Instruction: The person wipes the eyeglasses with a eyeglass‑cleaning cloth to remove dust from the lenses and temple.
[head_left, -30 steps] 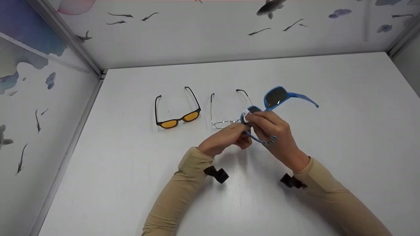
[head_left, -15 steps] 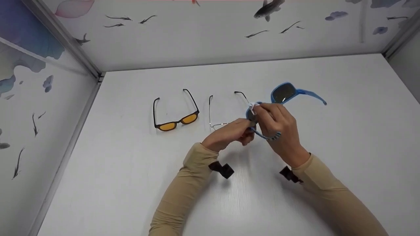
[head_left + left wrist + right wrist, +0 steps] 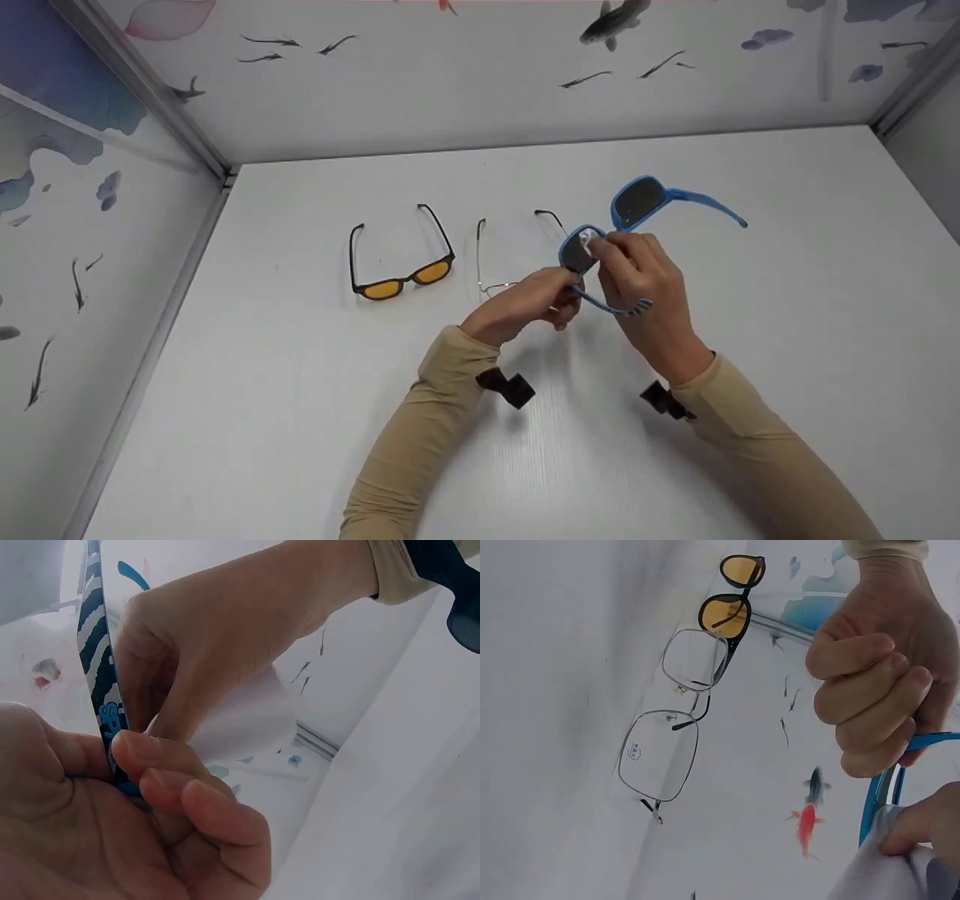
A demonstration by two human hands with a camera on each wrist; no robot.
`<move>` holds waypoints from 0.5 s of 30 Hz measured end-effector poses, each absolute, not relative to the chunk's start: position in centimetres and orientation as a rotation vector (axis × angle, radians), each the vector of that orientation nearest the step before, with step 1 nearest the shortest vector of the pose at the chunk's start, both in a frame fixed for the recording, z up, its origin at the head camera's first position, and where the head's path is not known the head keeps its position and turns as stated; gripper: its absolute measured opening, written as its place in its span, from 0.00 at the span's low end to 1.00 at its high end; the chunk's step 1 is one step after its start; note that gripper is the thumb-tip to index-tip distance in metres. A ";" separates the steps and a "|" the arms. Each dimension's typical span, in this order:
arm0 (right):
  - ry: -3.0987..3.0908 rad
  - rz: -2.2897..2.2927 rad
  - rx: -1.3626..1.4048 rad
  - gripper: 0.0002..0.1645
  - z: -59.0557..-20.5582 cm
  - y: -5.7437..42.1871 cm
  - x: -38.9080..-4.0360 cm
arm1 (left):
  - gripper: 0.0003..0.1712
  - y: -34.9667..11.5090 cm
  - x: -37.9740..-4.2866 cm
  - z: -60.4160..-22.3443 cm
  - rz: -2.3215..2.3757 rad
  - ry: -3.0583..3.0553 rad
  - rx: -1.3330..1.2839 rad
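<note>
My left hand (image 3: pixel 529 298) pinches blue-framed sunglasses (image 3: pixel 639 202) at the hinge end of one lens, holding them up above the table. Their striped temple (image 3: pixel 101 652) rises between my left thumb and fingers in the left wrist view. My right hand (image 3: pixel 646 289) pinches a white cloth (image 3: pixel 587 239) against the lens nearer my left hand. In the right wrist view the cloth (image 3: pixel 881 870) hangs below the right thumb, at the blue frame. The far lens and its plain blue temple stick out to the right, uncovered.
Black-framed glasses with orange lenses (image 3: pixel 433 271) lie on the white table (image 3: pixel 300 420), temples pointing away. Beside them are thin metal-framed glasses (image 3: pixel 660 754), partly hidden by my left hand in the head view. Printed panels (image 3: pixel 465 90) stand behind and at the left.
Both hands and the sunglasses have shifted slightly right and away from me. The cloth has moved over the lens, and more of that lens now shows.
</note>
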State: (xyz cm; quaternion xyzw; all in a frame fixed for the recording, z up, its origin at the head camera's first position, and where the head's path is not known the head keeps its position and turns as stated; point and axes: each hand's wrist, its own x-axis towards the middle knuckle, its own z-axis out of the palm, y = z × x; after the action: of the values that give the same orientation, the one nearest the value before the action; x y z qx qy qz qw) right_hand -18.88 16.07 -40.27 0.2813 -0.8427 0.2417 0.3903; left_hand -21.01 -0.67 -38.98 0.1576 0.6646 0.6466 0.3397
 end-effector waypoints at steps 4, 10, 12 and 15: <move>-2.121 0.764 0.821 0.18 -40.6 15.7 -18.9 | 0.20 -0.7 -21.0 -39.1 1.704 1.727 0.437; -2.192 0.884 0.908 0.19 -40.4 16.4 -18.5 | 0.18 -1.1 -21.2 -39.1 1.740 1.722 0.381; -2.199 0.826 0.894 0.19 -40.3 16.6 -18.2 | 0.17 -1.1 -21.2 -39.2 1.730 1.718 0.371; -2.187 0.688 0.821 0.18 -40.3 16.5 -18.0 | 0.16 -1.1 -21.2 -39.2 1.719 1.722 0.361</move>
State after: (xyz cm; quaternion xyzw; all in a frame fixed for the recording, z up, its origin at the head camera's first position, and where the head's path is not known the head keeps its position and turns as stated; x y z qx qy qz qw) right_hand -17.99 16.52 -40.26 0.3163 -0.8426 0.2651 0.3460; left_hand -21.23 -1.14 -39.22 0.1384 0.6598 0.6586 0.3342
